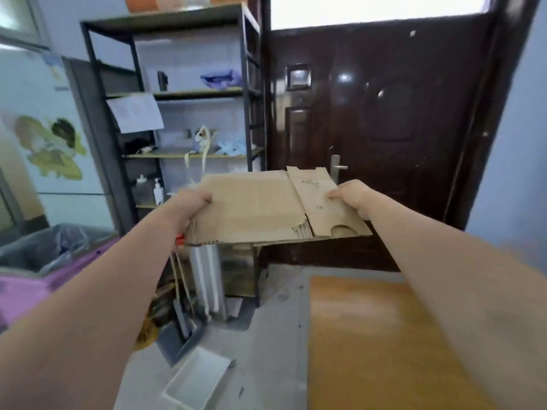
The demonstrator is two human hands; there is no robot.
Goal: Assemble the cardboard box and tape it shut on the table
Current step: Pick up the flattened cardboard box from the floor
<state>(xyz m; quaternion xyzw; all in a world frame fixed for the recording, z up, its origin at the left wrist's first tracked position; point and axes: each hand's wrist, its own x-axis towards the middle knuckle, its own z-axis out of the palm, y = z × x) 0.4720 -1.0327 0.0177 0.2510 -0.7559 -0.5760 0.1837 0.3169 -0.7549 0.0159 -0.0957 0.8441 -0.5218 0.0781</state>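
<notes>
A flattened brown cardboard box (260,208) is held up in the air in front of me, roughly level, with its flaps lying flat. My left hand (189,205) grips its left edge, thumb on top. My right hand (353,196) pinches its right flap near the far corner. A small red object shows just under my left hand; I cannot tell what it is. The wooden table (379,344) lies below and to the right, under my right forearm. No tape is in view.
A black metal shelf (189,96) with bottles and clutter stands ahead on the left. A dark brown door (384,128) is straight ahead. A white tray (198,380) and other clutter lie on the grey floor. A purple surface (26,291) is at the left.
</notes>
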